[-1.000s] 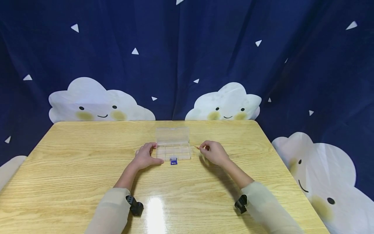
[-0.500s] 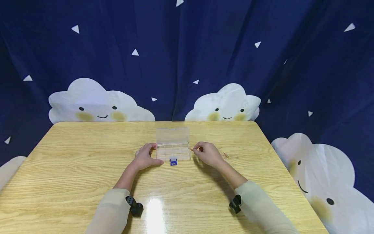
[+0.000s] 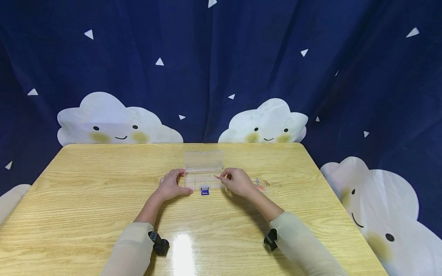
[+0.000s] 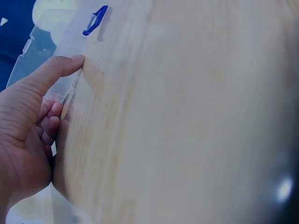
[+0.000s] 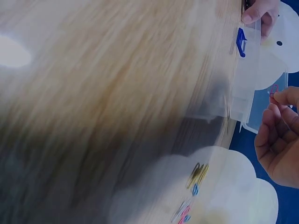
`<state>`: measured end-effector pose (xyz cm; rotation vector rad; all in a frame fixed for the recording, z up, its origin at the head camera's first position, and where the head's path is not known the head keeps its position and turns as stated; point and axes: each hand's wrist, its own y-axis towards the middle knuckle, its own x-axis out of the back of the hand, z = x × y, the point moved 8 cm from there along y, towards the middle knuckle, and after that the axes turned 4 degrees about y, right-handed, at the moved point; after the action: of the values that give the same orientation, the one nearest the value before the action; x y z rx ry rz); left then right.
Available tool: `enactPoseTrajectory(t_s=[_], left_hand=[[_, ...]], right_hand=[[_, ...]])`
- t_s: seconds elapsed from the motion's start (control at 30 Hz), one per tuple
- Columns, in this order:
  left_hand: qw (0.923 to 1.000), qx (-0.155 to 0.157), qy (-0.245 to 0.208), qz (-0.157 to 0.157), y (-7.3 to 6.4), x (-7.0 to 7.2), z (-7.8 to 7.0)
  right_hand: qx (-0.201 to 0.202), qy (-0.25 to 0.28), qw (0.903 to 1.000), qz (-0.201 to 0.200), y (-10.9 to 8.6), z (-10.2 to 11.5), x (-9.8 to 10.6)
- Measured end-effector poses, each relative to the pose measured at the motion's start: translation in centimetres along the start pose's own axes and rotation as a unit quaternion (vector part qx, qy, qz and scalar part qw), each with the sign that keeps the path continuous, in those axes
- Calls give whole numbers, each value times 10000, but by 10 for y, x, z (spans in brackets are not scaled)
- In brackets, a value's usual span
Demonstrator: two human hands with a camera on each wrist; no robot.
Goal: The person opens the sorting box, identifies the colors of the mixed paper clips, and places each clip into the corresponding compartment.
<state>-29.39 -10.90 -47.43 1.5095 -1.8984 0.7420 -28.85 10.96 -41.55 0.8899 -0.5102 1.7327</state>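
Observation:
A clear plastic compartment box [image 3: 199, 184] lies on the table, its transparent lid [image 3: 203, 160] raised at the back and a blue latch [image 3: 205, 191] at the front. My left hand [image 3: 170, 186] grips the box's left end, thumb at the front corner and fingers round the side. Between thumb and fingertips, my right hand [image 3: 238, 181] pinches a red paper clip [image 5: 274, 89]. In the head view that clip overlaps the right-hand compartments. The right wrist view shows the pinching hand beside the raised lid.
Several coloured paper clips [image 3: 261, 188] lie on the wooden table [image 3: 214, 226] right of the box, partly behind my right wrist in the head view. Gold clips [image 5: 198, 175] are among them. A dark blue curtain [image 3: 193, 76] with clouds hangs behind the table.
My right hand has moved left with the paper clip, from beside the box to over its right part. More loose clips show behind it. The left hand stays on the box.

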Motion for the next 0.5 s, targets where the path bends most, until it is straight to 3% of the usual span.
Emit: enactPoseTrajectory(t_s=[0.5], left_hand=[[9999, -45, 49, -91, 1, 1, 0]], right_hand=[[370, -80, 9990, 258, 15, 32, -25]])
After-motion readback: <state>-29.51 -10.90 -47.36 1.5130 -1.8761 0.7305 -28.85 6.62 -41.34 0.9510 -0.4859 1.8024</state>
